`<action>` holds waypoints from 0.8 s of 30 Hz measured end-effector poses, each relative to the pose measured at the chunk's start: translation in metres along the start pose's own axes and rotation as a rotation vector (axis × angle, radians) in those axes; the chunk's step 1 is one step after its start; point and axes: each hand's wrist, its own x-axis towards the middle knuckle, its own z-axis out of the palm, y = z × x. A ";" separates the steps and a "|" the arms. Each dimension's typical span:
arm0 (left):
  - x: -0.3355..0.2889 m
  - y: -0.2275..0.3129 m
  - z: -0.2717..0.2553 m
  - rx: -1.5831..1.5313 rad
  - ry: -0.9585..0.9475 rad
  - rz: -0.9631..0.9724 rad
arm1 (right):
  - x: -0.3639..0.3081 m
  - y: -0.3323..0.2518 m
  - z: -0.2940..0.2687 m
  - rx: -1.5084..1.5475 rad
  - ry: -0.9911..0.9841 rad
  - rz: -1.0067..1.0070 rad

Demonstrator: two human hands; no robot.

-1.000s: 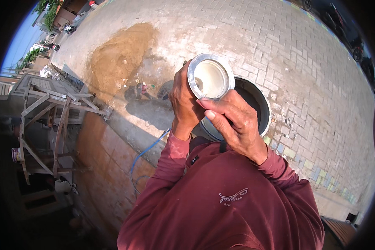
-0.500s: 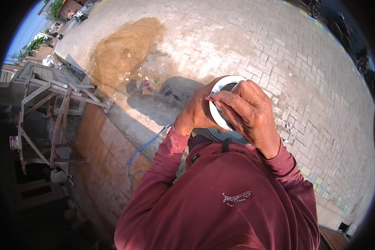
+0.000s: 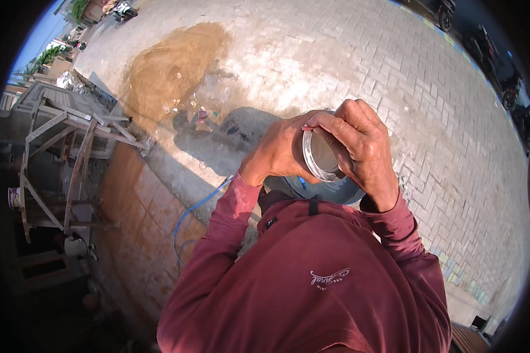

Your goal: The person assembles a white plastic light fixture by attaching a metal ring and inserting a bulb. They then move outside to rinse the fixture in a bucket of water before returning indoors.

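Observation:
My left hand (image 3: 281,148) is closed around a white, hollow round piece like a short pipe (image 3: 310,162), with its open end tipped toward me. My right hand (image 3: 365,150) lies over the far right of that rim. Between its thumb and fingertips it pinches a thin reddish strip (image 3: 307,127), which touches the rim; most of the strip is hidden by the fingers. Directly beneath both hands stands a grey-blue basin (image 3: 348,193), partly covered by my hands and shirt.
A blue hose (image 3: 199,205) curves over the ground left of my arm. Beyond lies a sand pile (image 3: 171,70). Wooden trestle frames (image 3: 79,159) stand at left beside reddish tiles (image 3: 150,206). Paving covers the right side; parked motorbikes (image 3: 483,50) line the far right edge. A motorbike (image 3: 123,10) is at upper left.
My right fingers and the reddish strip have shifted to the far side of the rim. The white piece's opening faces me more, and more of the basin shows. The upper-left motorbike appears closer.

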 end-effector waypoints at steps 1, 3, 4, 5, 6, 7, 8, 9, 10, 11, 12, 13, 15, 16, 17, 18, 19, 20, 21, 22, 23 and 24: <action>0.002 0.000 -0.001 -0.028 -0.011 0.017 | -0.001 0.001 0.001 0.023 0.002 0.001; 0.004 0.000 -0.004 -0.083 -0.032 0.052 | -0.007 -0.001 0.006 0.068 0.008 0.003; 0.004 -0.001 -0.004 -0.092 -0.051 0.037 | -0.011 -0.007 0.006 0.085 0.005 -0.012; 0.004 -0.003 -0.003 -0.101 -0.069 0.021 | -0.009 -0.005 0.004 0.062 0.000 -0.025; 0.005 -0.004 -0.003 -0.111 -0.088 0.006 | -0.003 0.000 0.001 0.039 -0.004 -0.039; 0.005 -0.004 -0.003 -0.122 -0.109 -0.010 | 0.002 0.003 -0.004 0.015 -0.010 -0.049; 0.009 -0.004 -0.007 -0.093 -0.181 -0.053 | 0.007 0.006 -0.007 -0.038 -0.027 -0.032; 0.005 -0.004 -0.004 -0.115 -0.159 -0.012 | 0.002 0.001 -0.007 0.007 -0.030 -0.023; 0.003 -0.005 -0.002 -0.131 -0.134 0.037 | -0.003 -0.005 -0.004 0.047 -0.028 -0.022; 0.004 -0.006 -0.002 -0.147 -0.110 0.085 | -0.005 -0.007 -0.001 0.088 -0.026 -0.021; 0.008 -0.007 -0.006 -0.129 -0.122 0.153 | -0.003 -0.005 -0.001 0.108 -0.023 -0.060; 0.009 -0.006 -0.008 -0.139 -0.182 0.066 | 0.000 -0.003 -0.003 0.043 -0.002 -0.042; 0.010 -0.002 -0.010 -0.157 -0.302 -0.108 | 0.011 0.007 -0.006 -0.088 0.038 -0.006; 0.010 -0.002 -0.009 -0.183 -0.262 -0.031 | 0.013 0.016 -0.005 -0.090 0.018 -0.013; 0.008 -0.003 -0.006 -0.209 -0.223 0.047 | 0.009 0.014 -0.004 -0.057 0.045 -0.015; 0.008 -0.004 -0.004 -0.234 -0.184 0.124 | 0.002 0.009 -0.004 -0.024 0.071 -0.019; 0.008 -0.004 -0.003 -0.248 -0.175 0.122 | -0.003 0.004 -0.005 0.012 0.093 -0.019; 0.008 -0.005 -0.001 -0.261 -0.166 0.120 | -0.004 -0.001 -0.006 0.036 0.121 0.017; 0.008 -0.005 -0.001 -0.275 -0.158 0.119 | -0.002 -0.005 -0.008 0.064 0.132 0.033; 0.010 0.008 -0.007 -0.336 -0.172 0.066 | 0.000 -0.008 -0.011 0.094 0.145 0.048; 0.011 0.008 -0.006 -0.363 -0.174 0.064 | 0.001 -0.010 -0.013 0.124 0.158 0.062; 0.014 0.008 -0.005 -0.389 -0.176 0.062 | 0.001 -0.009 -0.015 0.048 0.111 0.019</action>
